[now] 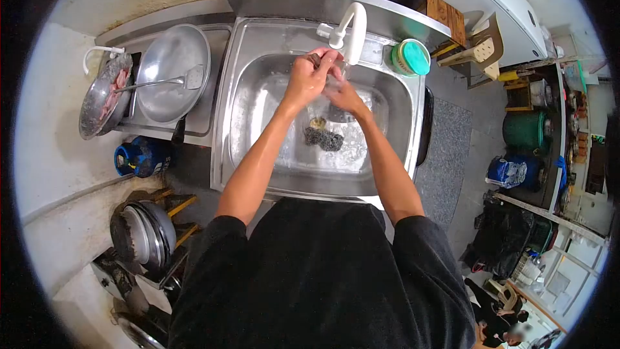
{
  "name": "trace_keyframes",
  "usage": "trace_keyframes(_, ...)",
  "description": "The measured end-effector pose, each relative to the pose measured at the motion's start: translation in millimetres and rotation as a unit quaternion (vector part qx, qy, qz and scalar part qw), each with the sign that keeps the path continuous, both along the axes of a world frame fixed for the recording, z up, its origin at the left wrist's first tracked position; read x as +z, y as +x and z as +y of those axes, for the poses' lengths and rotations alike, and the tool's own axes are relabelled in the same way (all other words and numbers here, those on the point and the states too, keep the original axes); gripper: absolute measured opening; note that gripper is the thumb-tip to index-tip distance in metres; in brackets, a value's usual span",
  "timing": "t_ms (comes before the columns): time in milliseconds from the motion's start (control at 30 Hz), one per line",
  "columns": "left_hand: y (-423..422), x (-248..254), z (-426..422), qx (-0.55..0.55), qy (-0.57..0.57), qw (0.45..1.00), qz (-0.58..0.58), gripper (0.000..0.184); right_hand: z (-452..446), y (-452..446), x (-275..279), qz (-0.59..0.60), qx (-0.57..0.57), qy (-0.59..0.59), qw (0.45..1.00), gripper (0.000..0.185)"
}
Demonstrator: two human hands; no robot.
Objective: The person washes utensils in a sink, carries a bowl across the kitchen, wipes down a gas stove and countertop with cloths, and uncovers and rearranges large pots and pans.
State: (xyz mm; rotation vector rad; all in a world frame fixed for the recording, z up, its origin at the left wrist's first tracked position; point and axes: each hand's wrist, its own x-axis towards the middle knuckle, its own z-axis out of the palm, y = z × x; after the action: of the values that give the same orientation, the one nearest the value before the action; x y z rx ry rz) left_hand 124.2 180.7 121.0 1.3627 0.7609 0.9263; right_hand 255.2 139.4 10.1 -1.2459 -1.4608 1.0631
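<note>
Both my hands are raised over the steel sink (pixel 258 148), just under the white faucet (pixel 356 32). My left hand (pixel 311 77) is closed, its fingers bent round a small dark item at the knuckles that I cannot make out. Close beside it on the right is my right hand (pixel 342 94), partly blurred, with its fingers hard to tell apart. Water seems to run between the hands. Below them on the sink floor lies a dark wire scourer (pixel 324 137), with a small yellowish piece (pixel 317 123) touching its upper edge.
Left of the sink, a large metal wok (pixel 169 71) holds a spatula (pixel 192 79) across it, beside a pan with pinkish meat (pixel 115 94). A green-lidded tub (pixel 413 58) stands at the sink's back right corner. A blue gas cylinder (pixel 148 156) is lower left.
</note>
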Motion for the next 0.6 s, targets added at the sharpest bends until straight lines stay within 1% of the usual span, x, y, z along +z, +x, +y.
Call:
trace_keyframes(33,-1,4,-1,0.008,0.022,0.999,0.029,0.03,3,-5,1,-0.061,0.012,-0.05,0.997,0.028)
trace_keyframes(67,-1,9,1,0.008,0.022,0.999,0.029,0.03,5,-8,2,-0.122,0.025,-0.099,0.987,0.026)
trace_keyframes(100,-3,15,2,0.045,0.028,0.998,0.037,0.031,4,-7,4,-0.123,0.025,-0.099,0.987,0.026)
trace_keyframes(133,-5,22,3,0.083,0.033,0.995,0.045,0.033,2,-6,6,-0.102,0.071,-0.128,0.984,0.028)
trace_keyframes(167,-8,29,6,0.085,0.034,0.995,0.046,0.033,-1,-7,8,-0.081,0.118,-0.156,0.977,0.031)
trace_keyframes(200,-11,37,8,0.122,0.017,0.992,-0.005,0.032,-8,-7,3,-0.049,0.115,-0.186,0.975,0.032)
trace_keyframes(233,-14,44,10,0.158,-0.001,0.986,-0.055,0.032,-13,-6,-2,-0.048,0.117,-0.187,0.974,0.032)
trace_keyframes(267,-18,48,13,0.182,-0.003,0.982,-0.046,0.034,-16,-4,-7,-0.075,0.107,-0.164,0.978,0.03)
trace_keyframes(300,-22,49,15,0.183,-0.002,0.982,-0.046,0.034,-19,-2,-9,-0.104,0.096,-0.14,0.98,0.028)
trace_keyframes(333,-25,49,17,0.203,-0.006,0.978,-0.049,0.035,-20,1,-12,-0.074,0.115,-0.13,0.982,0.02)
trace_keyframes(367,-28,50,19,0.222,-0.01,0.974,-0.052,0.036,-22,3,-15,-0.074,0.115,-0.129,0.982,0.02)
trace_keyframes(433,-33,56,22,0.233,-0.014,0.97,-0.073,0.037,-25,9,-22,0.006,0.16,-0.156,0.975,0.02)
trace_keyframes(467,-37,59,25,0.249,-0.018,0.964,-0.093,0.037,-26,15,-25,-0.02,0.168,-0.195,0.966,0.018)
trace_keyframes(500,-40,63,27,0.266,-0.023,0.957,-0.114,0.037,-28,15,-20,-0.022,0.166,-0.194,0.966,0.018)
trace_keyframes(567,-45,72,30,0.279,-0.025,0.952,-0.122,0.035,-33,10,-13,0.054,0.095,-0.266,0.958,0.014)
trace_keyframes(600,-48,75,31,0.283,-0.021,0.952,-0.117,0.035,-32,5,-12,0.079,0.08,-0.277,0.954,0.02)
